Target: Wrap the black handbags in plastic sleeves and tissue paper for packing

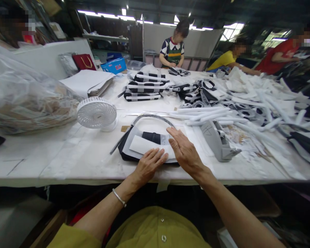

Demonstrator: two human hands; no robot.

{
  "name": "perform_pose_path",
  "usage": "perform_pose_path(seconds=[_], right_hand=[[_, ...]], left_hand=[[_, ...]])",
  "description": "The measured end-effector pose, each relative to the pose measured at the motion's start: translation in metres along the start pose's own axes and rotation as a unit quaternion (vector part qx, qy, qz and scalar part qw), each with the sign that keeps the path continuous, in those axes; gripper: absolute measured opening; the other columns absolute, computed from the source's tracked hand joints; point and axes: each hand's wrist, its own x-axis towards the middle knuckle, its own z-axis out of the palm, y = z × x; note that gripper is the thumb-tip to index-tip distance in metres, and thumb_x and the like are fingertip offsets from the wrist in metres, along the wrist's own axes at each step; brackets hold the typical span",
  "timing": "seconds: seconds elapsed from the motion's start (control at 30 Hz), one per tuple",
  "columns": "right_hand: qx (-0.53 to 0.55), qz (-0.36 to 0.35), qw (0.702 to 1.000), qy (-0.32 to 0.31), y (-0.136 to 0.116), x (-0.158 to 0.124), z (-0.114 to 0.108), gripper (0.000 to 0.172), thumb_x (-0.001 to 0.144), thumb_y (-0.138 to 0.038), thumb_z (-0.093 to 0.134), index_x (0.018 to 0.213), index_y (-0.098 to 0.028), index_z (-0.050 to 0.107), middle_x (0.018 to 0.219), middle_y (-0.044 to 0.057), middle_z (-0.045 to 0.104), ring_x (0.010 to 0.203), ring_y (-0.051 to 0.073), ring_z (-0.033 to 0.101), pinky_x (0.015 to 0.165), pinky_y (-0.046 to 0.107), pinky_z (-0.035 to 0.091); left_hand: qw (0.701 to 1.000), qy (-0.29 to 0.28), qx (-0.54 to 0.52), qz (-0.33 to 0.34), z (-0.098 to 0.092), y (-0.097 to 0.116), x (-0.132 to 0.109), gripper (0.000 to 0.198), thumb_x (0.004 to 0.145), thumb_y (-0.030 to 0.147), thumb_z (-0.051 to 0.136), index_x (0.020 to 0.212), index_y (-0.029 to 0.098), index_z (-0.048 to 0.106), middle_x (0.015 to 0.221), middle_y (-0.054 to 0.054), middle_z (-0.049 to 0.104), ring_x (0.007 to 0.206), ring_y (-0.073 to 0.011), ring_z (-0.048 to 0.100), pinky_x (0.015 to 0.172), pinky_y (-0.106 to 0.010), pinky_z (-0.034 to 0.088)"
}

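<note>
A black handbag [124, 148] lies flat on the white table in front of me, its wrapped handle [155, 117] arching away from me. White sheet padding [142, 146] covers much of its upper face, and a dark strap [151, 137] shows between the layers. My left hand [152, 162] rests on the padding at the bag's near edge, fingers stretched out. Over the bag's right side is my right hand [184, 150], fingers extended and palm turned inward; part of the bag is hidden beneath it. Neither hand grips anything.
A grey tape dispenser [217, 141] stands right of the bag, a white fan [96, 113] to the left. Wrapped bags [144, 88] are stacked behind, with white foam tubes [209, 115] nearby. A plastic sack [28, 100] occupies the left. Several people work across the table.
</note>
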Motion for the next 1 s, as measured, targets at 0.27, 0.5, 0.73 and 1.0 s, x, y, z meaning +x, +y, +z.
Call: perform_pose_path(seconds=[0.27, 0.5, 0.73, 1.0], right_hand=[[-0.181, 0.047, 0.974, -0.129, 0.075, -0.031, 0.069, 0.050, 0.102, -0.032, 0.028, 0.147, -0.014, 0.042, 0.154, 0.010, 0.039, 0.147, 0.026, 0.025, 0.118, 0.054, 0.018], [-0.178, 0.052, 0.970, -0.155, 0.072, -0.024, 0.062, 0.050, 0.102, -0.032, 0.028, 0.147, -0.015, 0.042, 0.155, 0.007, 0.038, 0.147, 0.025, 0.024, 0.119, 0.052, 0.016], [-0.210, 0.063, 0.962, -0.164, 0.065, -0.022, 0.062, 0.050, 0.102, -0.033, 0.030, 0.147, -0.016, 0.042, 0.155, 0.007, 0.038, 0.146, 0.027, 0.025, 0.119, 0.055, 0.014], [-0.180, 0.075, 0.965, -0.176, 0.069, -0.022, 0.061, 0.052, 0.103, -0.038, 0.027, 0.148, -0.018, 0.040, 0.156, 0.006, 0.036, 0.148, 0.025, 0.022, 0.119, 0.055, 0.013]], left_hand=[[0.999, -0.020, -0.026, -0.004, -0.001, 0.005, 0.001, 0.045, 0.091, 0.012, 0.046, 0.135, 0.020, 0.052, 0.142, -0.008, 0.056, 0.133, -0.0247, 0.049, 0.112, -0.043, 0.039], [0.990, -0.085, -0.100, -0.047, -0.033, 0.001, 0.026, 0.032, 0.090, 0.024, 0.054, 0.122, 0.016, 0.056, 0.127, -0.010, 0.065, 0.123, -0.0236, 0.057, 0.107, -0.039, 0.043], [0.983, -0.175, -0.043, -0.031, -0.041, -0.003, 0.052, 0.018, 0.090, 0.034, 0.061, 0.100, 0.018, 0.057, 0.095, -0.006, 0.068, 0.089, -0.0224, 0.067, 0.082, -0.037, 0.049], [0.989, -0.143, -0.036, 0.004, -0.035, -0.008, 0.038, 0.013, 0.092, 0.013, 0.050, 0.101, 0.020, 0.056, 0.095, -0.003, 0.066, 0.083, -0.0169, 0.064, 0.075, -0.028, 0.049]])
